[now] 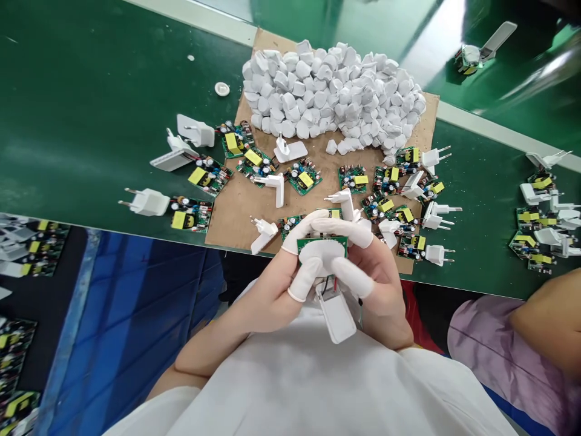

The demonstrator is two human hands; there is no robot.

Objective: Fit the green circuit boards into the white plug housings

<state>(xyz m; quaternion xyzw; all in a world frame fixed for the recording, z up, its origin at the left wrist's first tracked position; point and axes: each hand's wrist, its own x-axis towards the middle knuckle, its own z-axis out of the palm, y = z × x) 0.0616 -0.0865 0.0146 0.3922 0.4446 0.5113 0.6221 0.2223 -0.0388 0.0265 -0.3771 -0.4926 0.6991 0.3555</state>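
A green circuit board (300, 244) is gripped between my two hands, close to my body at the table's front edge. My left hand (284, 281) closes on its left side and my right hand (376, 275) on its right, both with white finger cots. Under both thumbs, a flattened lump of white putty (322, 251) covers much of the board's upturned face. Black and red wires run from the board to a white plug housing (338, 318) dangling below it. My fingers hide the board's far side.
A large heap of white putty lumps (336, 91) lies on a cardboard sheet (245, 212). Wired boards (304, 177) with white plugs (147, 201) surround my hands. More boards (535, 236) lie right, beside another person's arm (551, 321). A blue crate (136, 290) stands lower left.
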